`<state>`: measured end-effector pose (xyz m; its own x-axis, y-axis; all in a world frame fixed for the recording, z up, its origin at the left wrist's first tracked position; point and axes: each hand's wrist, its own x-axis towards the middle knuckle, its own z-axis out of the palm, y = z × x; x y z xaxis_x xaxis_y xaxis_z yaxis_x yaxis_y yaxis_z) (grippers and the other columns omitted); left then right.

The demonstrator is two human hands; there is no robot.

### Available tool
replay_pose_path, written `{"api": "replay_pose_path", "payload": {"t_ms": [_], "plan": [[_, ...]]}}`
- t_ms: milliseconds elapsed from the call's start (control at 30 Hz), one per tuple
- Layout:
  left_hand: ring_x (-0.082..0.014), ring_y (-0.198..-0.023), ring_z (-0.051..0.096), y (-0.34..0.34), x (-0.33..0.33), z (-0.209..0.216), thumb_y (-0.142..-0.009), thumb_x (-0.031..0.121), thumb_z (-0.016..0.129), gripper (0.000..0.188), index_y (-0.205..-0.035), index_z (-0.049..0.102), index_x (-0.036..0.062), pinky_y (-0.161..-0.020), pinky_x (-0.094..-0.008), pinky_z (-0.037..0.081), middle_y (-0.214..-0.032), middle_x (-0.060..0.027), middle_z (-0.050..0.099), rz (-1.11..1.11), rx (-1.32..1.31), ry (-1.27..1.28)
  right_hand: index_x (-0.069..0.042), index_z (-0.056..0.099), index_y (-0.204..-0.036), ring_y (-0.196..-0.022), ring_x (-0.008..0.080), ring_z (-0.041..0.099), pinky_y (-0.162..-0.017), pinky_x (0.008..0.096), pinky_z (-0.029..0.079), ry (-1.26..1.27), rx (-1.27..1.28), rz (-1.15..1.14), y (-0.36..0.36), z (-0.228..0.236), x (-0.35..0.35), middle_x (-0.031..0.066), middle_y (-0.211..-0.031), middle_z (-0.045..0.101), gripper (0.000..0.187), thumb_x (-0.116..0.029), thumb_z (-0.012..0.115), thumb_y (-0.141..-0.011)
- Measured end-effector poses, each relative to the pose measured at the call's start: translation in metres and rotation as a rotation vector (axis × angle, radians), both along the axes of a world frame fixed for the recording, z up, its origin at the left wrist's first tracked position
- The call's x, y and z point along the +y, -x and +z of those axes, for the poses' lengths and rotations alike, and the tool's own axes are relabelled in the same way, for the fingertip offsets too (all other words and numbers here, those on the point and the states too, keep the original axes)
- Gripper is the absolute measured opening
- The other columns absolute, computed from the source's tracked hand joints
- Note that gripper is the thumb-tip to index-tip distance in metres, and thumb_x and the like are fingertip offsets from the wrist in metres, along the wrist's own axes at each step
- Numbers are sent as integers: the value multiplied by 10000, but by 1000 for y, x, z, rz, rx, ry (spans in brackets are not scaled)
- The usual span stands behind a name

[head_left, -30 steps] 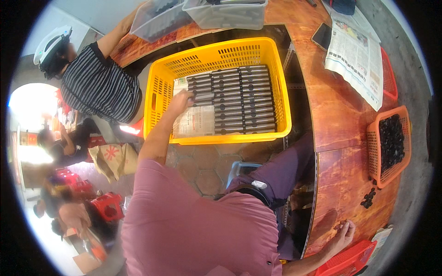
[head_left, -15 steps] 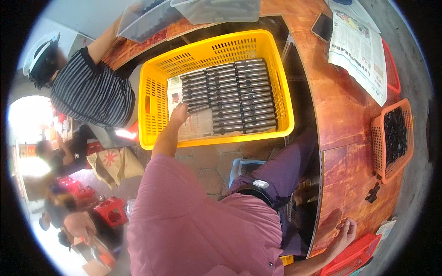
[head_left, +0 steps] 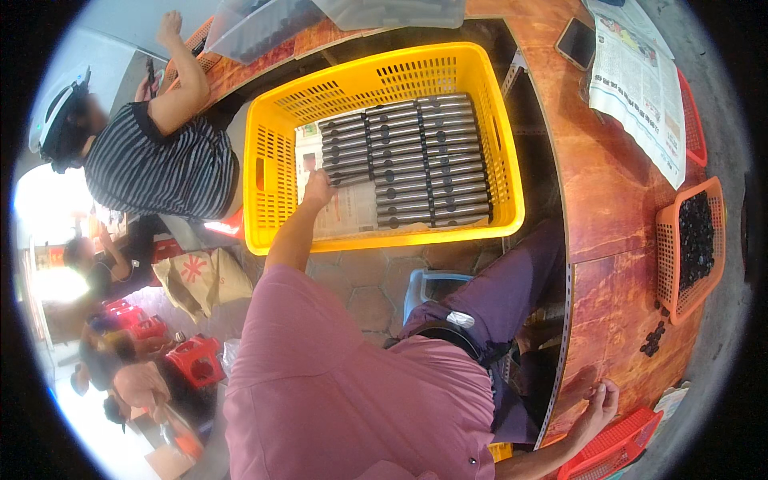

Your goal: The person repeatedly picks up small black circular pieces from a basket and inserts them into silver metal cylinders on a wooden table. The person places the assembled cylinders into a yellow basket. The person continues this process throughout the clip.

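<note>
My left hand (head_left: pixel 318 190) reaches into a yellow plastic basket (head_left: pixel 256 212). Its fingers are closed on the left end of a silver metal tube (head_left: pixel 349 178) with dark ends, lowest in the left column. More such tubes (head_left: pixel 400 192) lie side by side in three columns on newspaper (head_left: pixel 352 210) inside the basket. Over the wooden table's near right edge, my right hand (head_left: pixel 598 410) has its fingers curled and thumb side drawn in; whatever they may hold is too small to make out. Small black pieces (head_left: pixel 653 339) lie loose on the table beyond it.
An orange basket (head_left: pixel 666 264) of black pieces stands on the wooden table (head_left: pixel 608 216), with newspaper (head_left: pixel 636 96) and a phone (head_left: pixel 576 42) farther off. Red baskets (head_left: pixel 616 440) sit near my right hand. Clear bins (head_left: pixel 392 12) stand behind. A co-worker in stripes (head_left: pixel 160 160) works at left.
The tube at my left hand has gone from slanted to nearly level with its row. The co-worker's arm has lifted away from the bin. My right hand stays in place.
</note>
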<state>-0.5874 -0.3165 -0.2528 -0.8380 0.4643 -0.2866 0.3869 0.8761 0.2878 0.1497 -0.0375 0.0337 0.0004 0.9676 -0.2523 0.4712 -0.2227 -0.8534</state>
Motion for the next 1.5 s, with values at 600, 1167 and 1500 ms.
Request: {"api": "replay_pose_path", "payload": {"t_ms": [600, 1167, 1500], "plan": [[-444, -1171, 605, -8, 19, 14, -741, 230, 879, 712, -1259, 468, -33, -975, -474, 507, -1253, -271, 584, 74, -17, -23, -35, 645, -1045, -777, 74, 500, -705, 209, 404, 26, -18, 50, -1, -4, 1, -21, -849, 558, 107, -134, 611, -1019], [-234, -755, 672, 30, -14, -48, -862, 172, 779, 379, -1166, 644, -9, -648, -366, 576, -954, -126, 700, 585, -249, -395, -20, 629, -1017, -800, 85, 477, -732, 241, 391, 46, 15, 48, 6, -4, -3, -16, -849, 542, 111, -130, 629, -1003], [-196, -694, 599, 25, 1, -17, -850, 97, 785, 230, -992, 613, 43, -489, -338, 532, -868, -72, 613, 735, -376, -455, -8, 652, -1016, -816, 117, 560, -749, 258, 445, 69, -56, 76, 9, -10, -9, 53, -966, 669, 136, -140, 631, -989]]}}
